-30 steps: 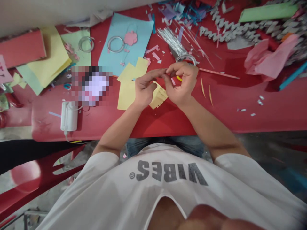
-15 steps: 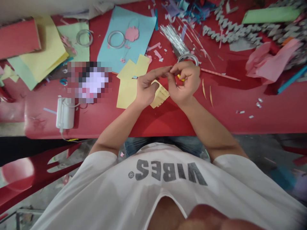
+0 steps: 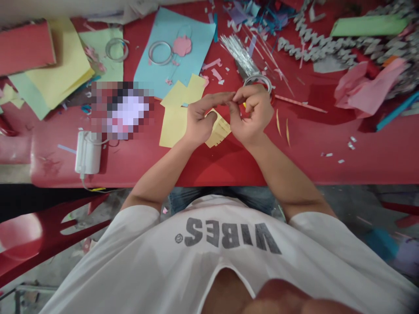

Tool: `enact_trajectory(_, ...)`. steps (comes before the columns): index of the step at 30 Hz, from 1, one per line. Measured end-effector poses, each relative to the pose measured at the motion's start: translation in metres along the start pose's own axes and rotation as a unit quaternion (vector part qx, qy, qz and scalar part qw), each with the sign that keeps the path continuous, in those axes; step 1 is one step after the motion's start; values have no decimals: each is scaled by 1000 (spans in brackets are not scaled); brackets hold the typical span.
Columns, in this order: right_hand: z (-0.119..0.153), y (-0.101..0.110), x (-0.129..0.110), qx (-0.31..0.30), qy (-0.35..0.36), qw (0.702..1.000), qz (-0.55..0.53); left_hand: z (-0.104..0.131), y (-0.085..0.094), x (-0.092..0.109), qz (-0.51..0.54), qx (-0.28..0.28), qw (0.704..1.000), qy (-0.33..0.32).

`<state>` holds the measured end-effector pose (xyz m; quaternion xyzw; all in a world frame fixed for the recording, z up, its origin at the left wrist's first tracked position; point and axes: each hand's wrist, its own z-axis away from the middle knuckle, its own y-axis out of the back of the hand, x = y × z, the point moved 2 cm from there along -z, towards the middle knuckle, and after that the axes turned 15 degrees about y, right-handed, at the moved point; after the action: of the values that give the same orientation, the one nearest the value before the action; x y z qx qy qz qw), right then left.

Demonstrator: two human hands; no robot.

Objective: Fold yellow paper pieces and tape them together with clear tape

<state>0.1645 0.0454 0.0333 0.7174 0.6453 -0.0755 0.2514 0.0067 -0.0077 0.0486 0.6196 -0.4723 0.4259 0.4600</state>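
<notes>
Over the table, the fingertips of my left hand [image 3: 202, 118] and my right hand [image 3: 252, 111] meet. The left index finger reaches across to the right thumb and forefinger, which are closed in a pinch. Whatever sits between the fingertips is too small to make out. Below the hands lies a yellow paper piece with slits cut along its edge [image 3: 220, 131], partly covered by my left hand. Plain yellow paper [image 3: 172, 128] rests to its left. Just behind my right hand is a tape roll [image 3: 266, 80], partly hidden.
A blue sheet [image 3: 147, 61] bears a tape roll [image 3: 160, 53] and a pink paper flower [image 3: 182, 46]. Silvery wire strips [image 3: 240, 54] and paper scraps lie farther back. Crumpled pink paper [image 3: 363, 91] is on the right, a white power bank [image 3: 87, 152] on the left.
My hands keep almost the same pose, fingertips together. The view has shifted very slightly; nothing on the table has visibly moved.
</notes>
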Motion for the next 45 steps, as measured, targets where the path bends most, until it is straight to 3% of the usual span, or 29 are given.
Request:
enact_trajectory(4,-2,0,-2,-9,5,999,49,1,-2,-1,-4,0,1000,10)
enact_trajectory(9,-9,3,-11,35,52,996,62,1,-5,-3,-4,-6,1000,24)
enact_trajectory(15,-13,3,-11,39,87,992,78,-1,-5,-1,79,-33,996,18)
enact_trajectory(18,-11,3,-7,35,111,992,49,-3,-7,-3,152,-60,985,47)
enact_trajectory(24,-4,3,7,-34,38,999,12,-9,-8,-6,263,-128,947,135)
enact_trajectory(29,-12,12,25,-27,-12,994,104,-12,3,-4,295,-136,932,162)
enact_trajectory(33,-19,16,38,-99,-37,983,153,-15,5,-13,282,-153,930,178)
enact_trajectory(45,-14,7,2,-135,8,980,148,-13,-12,-23,264,-153,942,141)
